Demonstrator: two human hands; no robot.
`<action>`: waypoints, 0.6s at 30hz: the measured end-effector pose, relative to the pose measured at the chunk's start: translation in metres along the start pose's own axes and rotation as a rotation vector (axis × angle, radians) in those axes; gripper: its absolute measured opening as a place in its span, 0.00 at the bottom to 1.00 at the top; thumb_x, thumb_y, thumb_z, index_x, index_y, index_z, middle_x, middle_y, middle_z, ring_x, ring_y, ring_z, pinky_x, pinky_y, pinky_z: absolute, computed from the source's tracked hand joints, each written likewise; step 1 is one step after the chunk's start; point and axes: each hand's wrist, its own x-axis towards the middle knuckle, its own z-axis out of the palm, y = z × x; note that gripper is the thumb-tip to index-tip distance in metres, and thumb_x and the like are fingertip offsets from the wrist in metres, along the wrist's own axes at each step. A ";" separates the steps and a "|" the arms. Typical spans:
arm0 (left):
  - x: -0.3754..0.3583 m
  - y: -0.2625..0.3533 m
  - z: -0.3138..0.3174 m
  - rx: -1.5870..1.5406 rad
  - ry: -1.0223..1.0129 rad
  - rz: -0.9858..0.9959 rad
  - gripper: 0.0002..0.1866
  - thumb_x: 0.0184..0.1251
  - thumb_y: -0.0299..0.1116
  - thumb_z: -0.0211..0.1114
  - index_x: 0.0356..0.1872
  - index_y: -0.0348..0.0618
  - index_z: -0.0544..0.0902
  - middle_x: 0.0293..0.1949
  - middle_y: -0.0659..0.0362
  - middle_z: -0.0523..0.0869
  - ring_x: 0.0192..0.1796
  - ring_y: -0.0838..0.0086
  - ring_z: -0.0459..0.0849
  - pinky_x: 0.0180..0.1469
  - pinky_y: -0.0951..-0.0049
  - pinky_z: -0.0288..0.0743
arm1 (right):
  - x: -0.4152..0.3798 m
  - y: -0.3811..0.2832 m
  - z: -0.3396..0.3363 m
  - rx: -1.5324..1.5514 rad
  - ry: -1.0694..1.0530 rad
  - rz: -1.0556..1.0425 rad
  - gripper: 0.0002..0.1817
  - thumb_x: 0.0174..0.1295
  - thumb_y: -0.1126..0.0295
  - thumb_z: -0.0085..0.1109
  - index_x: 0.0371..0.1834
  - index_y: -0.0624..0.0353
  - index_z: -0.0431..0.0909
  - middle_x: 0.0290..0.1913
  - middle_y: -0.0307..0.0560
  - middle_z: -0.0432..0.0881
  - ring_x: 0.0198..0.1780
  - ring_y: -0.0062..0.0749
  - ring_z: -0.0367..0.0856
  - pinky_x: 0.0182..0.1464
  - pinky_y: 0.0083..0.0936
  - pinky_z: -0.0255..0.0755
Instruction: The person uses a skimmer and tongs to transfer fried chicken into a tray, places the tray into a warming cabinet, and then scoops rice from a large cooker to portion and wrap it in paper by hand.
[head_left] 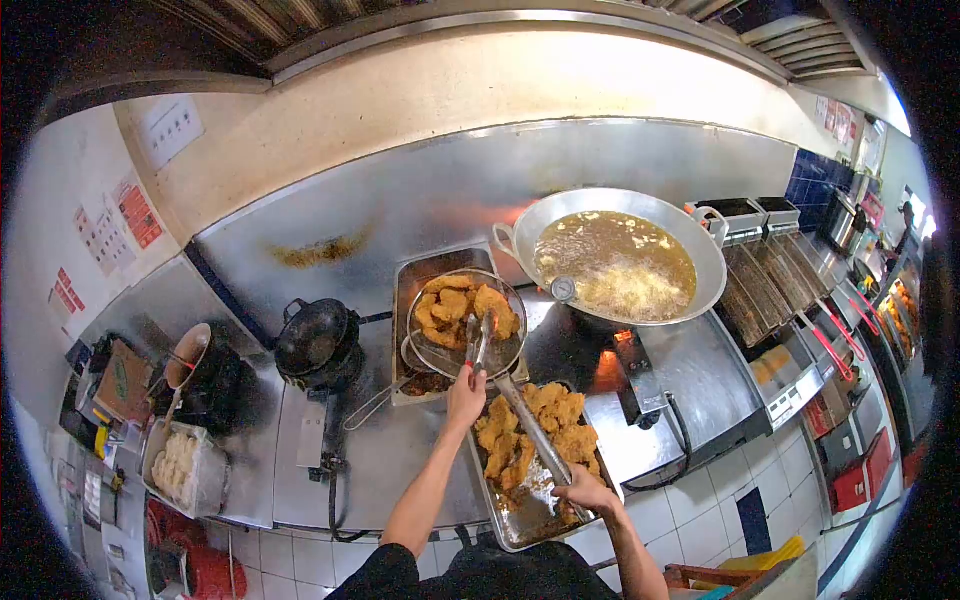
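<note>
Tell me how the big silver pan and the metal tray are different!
The big pan is round, but the tray is a rectangle. The big pan has loop handles sticking up; the tray shows none. The big pan holds bubbly brown liquid, while the tray holds crispy golden pieces. Both look like shiny metal.

The upper wall (430, 100) is painted cream, and below it a steel panel (420, 180) is fixed. At the lower right, the floor (690, 500) is covered with white tiles. Printed sheets (105, 235) are attached to the wall at the left. Brightness is seen at the right edge.
</note>
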 end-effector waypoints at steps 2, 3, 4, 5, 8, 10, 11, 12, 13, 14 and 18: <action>0.001 0.001 -0.007 -0.042 -0.041 -0.013 0.16 0.72 0.44 0.54 0.37 0.41 0.69 0.22 0.55 0.74 0.26 0.62 0.77 0.32 0.61 0.68 | 0.010 0.022 -0.002 -0.097 0.049 -0.070 0.14 0.53 0.74 0.63 0.40 0.62 0.69 0.23 0.37 0.70 0.18 0.22 0.72 0.18 0.24 0.67; 0.002 0.002 -0.011 -0.075 -0.087 -0.031 0.16 0.72 0.45 0.53 0.37 0.41 0.68 0.22 0.56 0.73 0.25 0.62 0.75 0.32 0.60 0.68 | 0.013 0.021 0.001 -0.210 0.094 -0.150 0.13 0.53 0.74 0.63 0.37 0.62 0.68 0.23 0.37 0.71 0.19 0.22 0.72 0.18 0.24 0.66; 0.002 0.008 -0.017 -0.052 -0.089 -0.015 0.17 0.74 0.46 0.51 0.37 0.40 0.68 0.24 0.56 0.72 0.27 0.63 0.74 0.34 0.60 0.68 | 0.011 0.021 0.000 -0.140 0.057 -0.056 0.13 0.53 0.73 0.63 0.35 0.60 0.67 0.23 0.38 0.71 0.19 0.22 0.72 0.20 0.24 0.65; 0.009 0.002 -0.017 -0.051 -0.090 -0.017 0.17 0.74 0.46 0.51 0.37 0.40 0.68 0.24 0.56 0.72 0.27 0.63 0.74 0.34 0.60 0.68 | 0.010 0.020 -0.003 -0.139 0.055 -0.055 0.13 0.53 0.73 0.63 0.35 0.60 0.67 0.23 0.38 0.71 0.19 0.22 0.72 0.20 0.24 0.65; 0.035 -0.018 -0.010 -0.048 -0.203 -0.099 0.19 0.76 0.48 0.47 0.38 0.39 0.69 0.29 0.55 0.73 0.32 0.65 0.74 0.39 0.63 0.67 | 0.008 0.013 -0.004 -0.116 -0.007 0.065 0.12 0.54 0.73 0.62 0.36 0.61 0.68 0.22 0.39 0.71 0.19 0.23 0.72 0.19 0.24 0.66; 0.034 -0.013 -0.012 -0.090 -0.189 -0.071 0.19 0.76 0.47 0.47 0.38 0.39 0.70 0.29 0.55 0.73 0.32 0.65 0.73 0.39 0.63 0.66 | 0.005 0.006 -0.003 -0.093 -0.007 0.057 0.12 0.53 0.74 0.62 0.36 0.61 0.68 0.22 0.39 0.71 0.19 0.23 0.72 0.19 0.24 0.66; 0.035 -0.010 -0.012 -0.128 -0.179 -0.039 0.18 0.76 0.47 0.47 0.39 0.39 0.71 0.29 0.55 0.73 0.32 0.64 0.73 0.39 0.64 0.66 | 0.004 0.004 -0.002 -0.062 -0.003 0.046 0.12 0.53 0.74 0.62 0.37 0.61 0.68 0.23 0.39 0.71 0.19 0.23 0.72 0.19 0.24 0.66; 0.030 -0.003 -0.019 -0.111 -0.220 -0.025 0.18 0.75 0.46 0.48 0.40 0.38 0.72 0.29 0.56 0.73 0.33 0.64 0.73 0.39 0.64 0.66 | 0.011 0.022 -0.004 -0.078 0.000 0.000 0.13 0.53 0.74 0.62 0.38 0.62 0.69 0.23 0.38 0.71 0.19 0.23 0.72 0.20 0.24 0.67; 0.031 -0.004 -0.015 -0.111 -0.220 -0.021 0.18 0.75 0.46 0.48 0.40 0.38 0.72 0.29 0.56 0.73 0.33 0.64 0.73 0.39 0.64 0.66 | 0.012 0.025 -0.005 -0.078 0.003 -0.003 0.13 0.53 0.74 0.62 0.38 0.62 0.69 0.23 0.38 0.71 0.19 0.23 0.72 0.20 0.24 0.67; 0.032 -0.005 -0.010 -0.110 -0.201 -0.014 0.17 0.75 0.45 0.47 0.41 0.39 0.72 0.29 0.56 0.73 0.33 0.64 0.74 0.38 0.64 0.66 | 0.013 0.027 -0.005 -0.115 0.012 0.014 0.14 0.54 0.74 0.62 0.40 0.62 0.69 0.24 0.38 0.71 0.19 0.22 0.72 0.20 0.24 0.68; 0.050 -0.022 0.006 -0.220 -0.293 -0.060 0.15 0.76 0.42 0.47 0.46 0.40 0.71 0.25 0.59 0.72 0.29 0.70 0.73 0.36 0.67 0.66 | 0.018 0.034 -0.004 -0.137 0.009 -0.032 0.18 0.54 0.75 0.61 0.49 0.63 0.71 0.27 0.38 0.72 0.22 0.21 0.73 0.21 0.23 0.69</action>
